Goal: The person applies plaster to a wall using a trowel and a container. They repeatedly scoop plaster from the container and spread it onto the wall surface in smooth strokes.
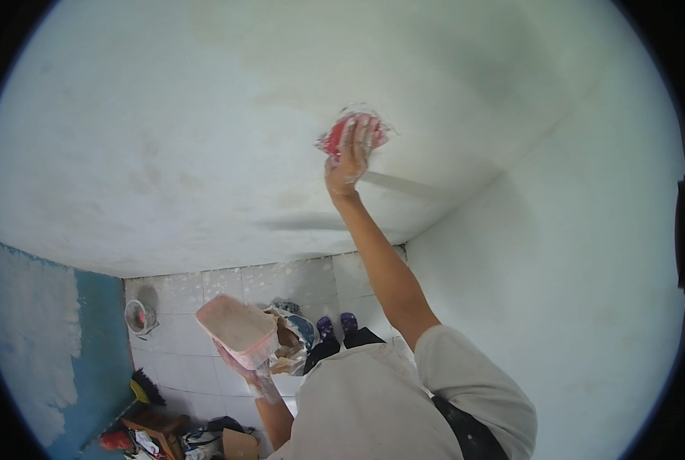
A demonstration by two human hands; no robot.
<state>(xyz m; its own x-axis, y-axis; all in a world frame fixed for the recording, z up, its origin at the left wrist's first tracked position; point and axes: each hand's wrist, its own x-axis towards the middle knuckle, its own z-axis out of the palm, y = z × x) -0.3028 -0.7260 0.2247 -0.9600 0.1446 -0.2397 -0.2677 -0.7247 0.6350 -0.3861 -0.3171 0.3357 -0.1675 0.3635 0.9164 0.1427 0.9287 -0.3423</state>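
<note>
Head: right fingers (360, 132) extended, holding red pad (333, 138) against wall (204, 130), well off corner (503, 173); left fingers (231, 362) cupping tub (257, 350).

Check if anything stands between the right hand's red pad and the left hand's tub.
Nothing visible does. The right hand has the red pad at the pale wall; the left hand holds the tub lower, leftward.

A black-bristled broom (150, 389) is beside a brown wooden stool (146, 421), near brown cardboard (239, 445).
</note>
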